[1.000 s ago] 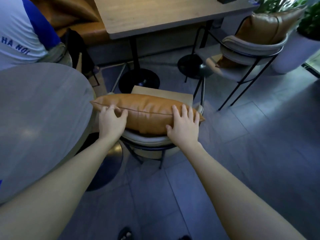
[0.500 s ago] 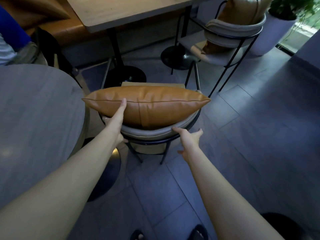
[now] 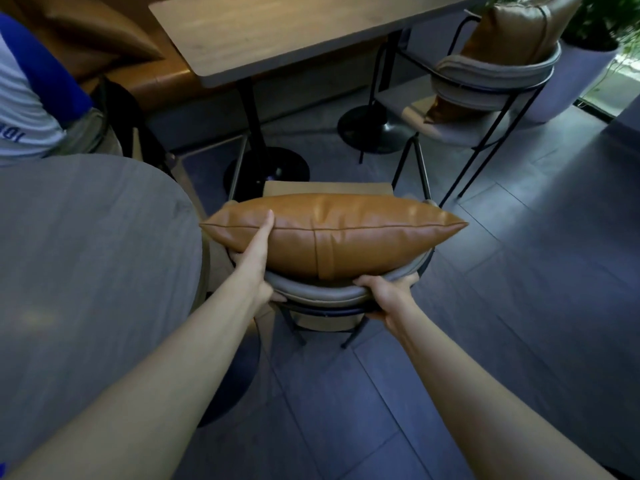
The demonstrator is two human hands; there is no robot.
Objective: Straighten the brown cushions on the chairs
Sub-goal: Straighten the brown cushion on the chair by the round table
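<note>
A brown leather cushion stands upright on its edge against the grey padded backrest of the near chair. My left hand lies against the cushion's left part, thumb up along its face, fingers curled around the backrest's left end. My right hand grips the backrest rim below the cushion's right half. A second brown cushion leans in the far chair at the upper right.
A round grey table fills the left side. A rectangular wooden table on a black pedestal stands behind the near chair. A seated person is at the upper left. A white planter stands far right. Tiled floor lies to the right.
My right hand left the cushion's top, dropped and closed on the chair's backrest. My left hand slid from the top to the cushion's left side and backrest. The cushion now stands level.
</note>
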